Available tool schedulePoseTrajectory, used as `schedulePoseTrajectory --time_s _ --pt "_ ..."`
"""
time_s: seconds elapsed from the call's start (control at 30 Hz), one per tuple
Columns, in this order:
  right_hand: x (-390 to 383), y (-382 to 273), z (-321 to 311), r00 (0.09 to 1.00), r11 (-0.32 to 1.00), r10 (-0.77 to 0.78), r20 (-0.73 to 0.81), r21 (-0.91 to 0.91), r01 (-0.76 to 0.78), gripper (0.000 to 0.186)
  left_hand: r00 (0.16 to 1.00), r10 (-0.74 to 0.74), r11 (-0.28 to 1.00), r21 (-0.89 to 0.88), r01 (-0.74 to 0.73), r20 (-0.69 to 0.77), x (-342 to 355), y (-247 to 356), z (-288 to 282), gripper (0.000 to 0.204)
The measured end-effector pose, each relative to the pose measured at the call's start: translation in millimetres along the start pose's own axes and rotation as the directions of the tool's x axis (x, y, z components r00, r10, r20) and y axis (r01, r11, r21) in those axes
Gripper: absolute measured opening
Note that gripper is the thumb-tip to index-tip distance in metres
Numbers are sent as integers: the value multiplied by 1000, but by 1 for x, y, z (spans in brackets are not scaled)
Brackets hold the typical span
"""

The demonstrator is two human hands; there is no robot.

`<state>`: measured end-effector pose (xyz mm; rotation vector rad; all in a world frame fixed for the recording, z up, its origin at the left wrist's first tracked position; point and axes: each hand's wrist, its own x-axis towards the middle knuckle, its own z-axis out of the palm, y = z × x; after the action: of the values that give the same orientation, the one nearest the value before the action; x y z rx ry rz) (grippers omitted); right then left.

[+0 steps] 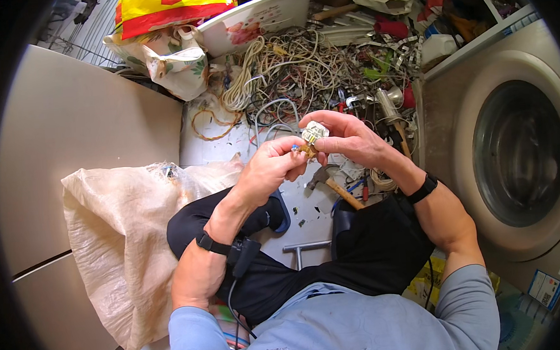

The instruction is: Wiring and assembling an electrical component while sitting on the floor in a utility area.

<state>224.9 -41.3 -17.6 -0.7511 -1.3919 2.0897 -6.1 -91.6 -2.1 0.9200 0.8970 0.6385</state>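
Between my hands is a small pale electrical part with a brownish, brassy lower piece and a small blue bit. My right hand is closed on it, thumb along its lower right and fingers behind. My left hand pinches at its lower left, by the blue bit. Below them a hammer with a wooden handle lies on the littered floor, beside a red-handled tool. Behind my hands spreads a tangled heap of wires and cables.
A woven sack lies left beside a cabinet. A washing machine stands right. Bags and a white tub sit at the back. A metal T-shaped tool lies between my legs.
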Motion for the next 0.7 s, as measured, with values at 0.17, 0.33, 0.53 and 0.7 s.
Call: schedulePoseTrajectory --time_s 0.17,0.33,0.53,0.7 --pt "1 -3 3 999 994 -35 -27 -105 32 41 996 86 993 -80 -89 -32 1 -7 2 22" --pt "-4 4 0 999 987 28 -42 162 -21 42 989 136 962 -230 -145 -57 -4 10 -9 17" --pt "-2 -2 0 999 970 -44 21 242 38 54 997 56 976 -208 -67 -58 -2 0 -15 24" --pt "0 10 -2 998 969 -62 29 241 54 57 994 38 955 -288 -67 -104 -3 1 -8 18"
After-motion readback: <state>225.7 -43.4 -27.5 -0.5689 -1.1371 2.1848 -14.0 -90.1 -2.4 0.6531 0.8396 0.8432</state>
